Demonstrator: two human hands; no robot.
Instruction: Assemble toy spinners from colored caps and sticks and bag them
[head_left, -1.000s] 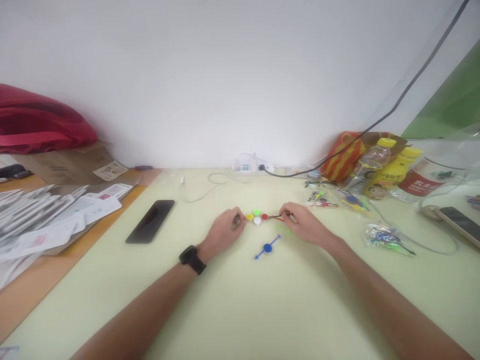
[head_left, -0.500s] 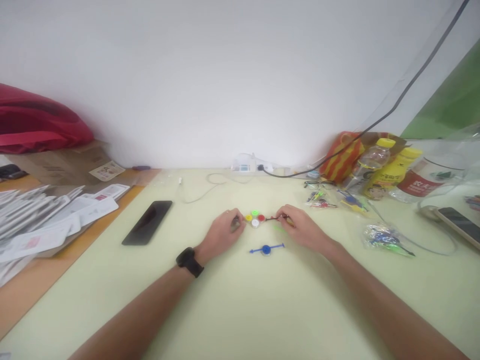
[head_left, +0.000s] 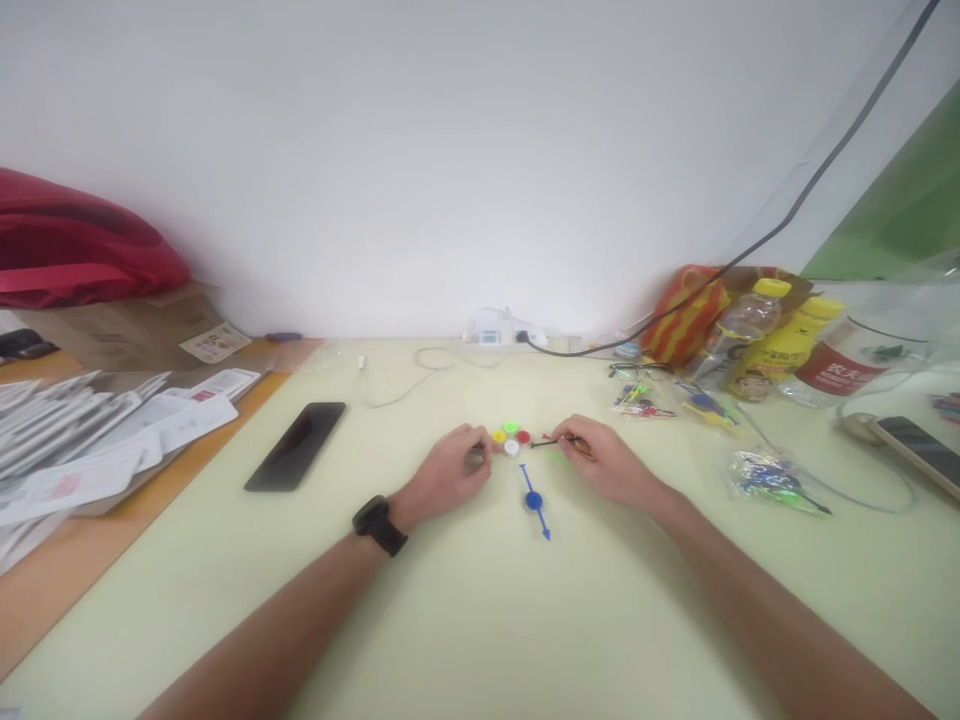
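Observation:
Centred on the table is a group of small round pieces: a yellow disc (head_left: 498, 437), a green disc (head_left: 511, 427), a red disc (head_left: 523, 437) and a white disc (head_left: 512, 449). My left hand (head_left: 454, 465) is closed just left of the yellow disc; what its curled fingers hold, if anything, is hidden. On the other side, my right hand (head_left: 600, 458) pinches a thin dark stick (head_left: 543, 443), whose tip points toward the discs. A bit of red shows beside that stick. Nearer me lies a blue arrow spinner (head_left: 533, 501) with a round hub, untouched, its arrowhead toward me.
A black phone (head_left: 295, 447) lies at left, beside stacked white packets (head_left: 150, 430). Bagged plastic parts (head_left: 772, 475) are at right, with another phone (head_left: 919, 450). Bottles (head_left: 780, 350) stand at the back right. A cable (head_left: 795, 205) hangs across the wall.
The blue arrow spinner has turned: its arrowhead pointed left before and now points toward me. Both hands stay nearly where they were, the left fingers curled slightly differently.

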